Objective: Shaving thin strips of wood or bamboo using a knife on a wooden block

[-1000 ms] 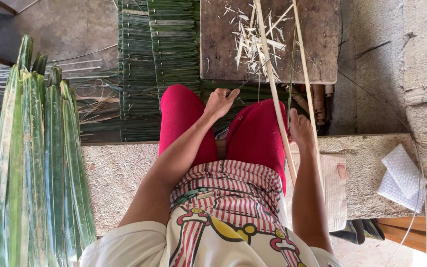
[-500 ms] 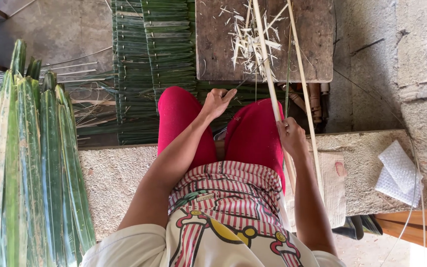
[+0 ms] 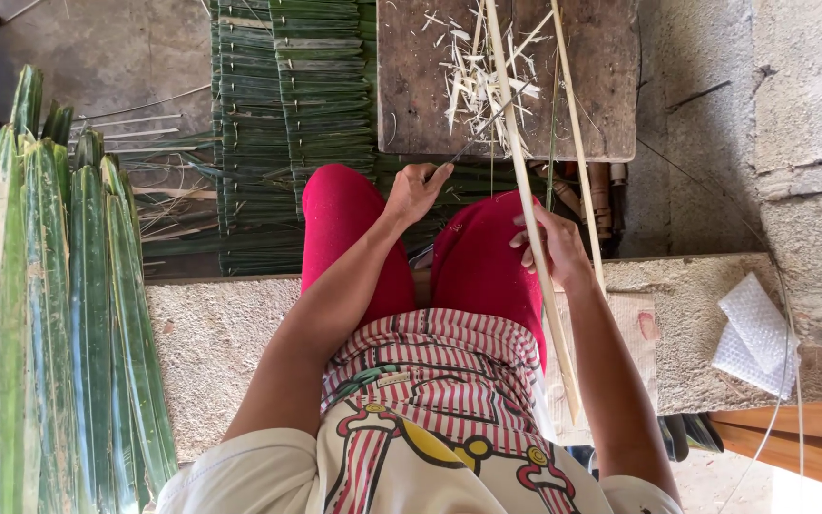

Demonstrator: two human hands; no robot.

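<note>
The single head-worn camera is looking steeply down from close above the seated person's lap, facing forward toward the wooden block filling the frame's upper right.

floor — bare grey concrete | ledge — rough concrete slab | wall — grey blocks, right edge | light — daylight, soft

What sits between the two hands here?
In the head view, the red-clad right thigh lies between the left hand and the right hand, which grips a pale strip.
</note>
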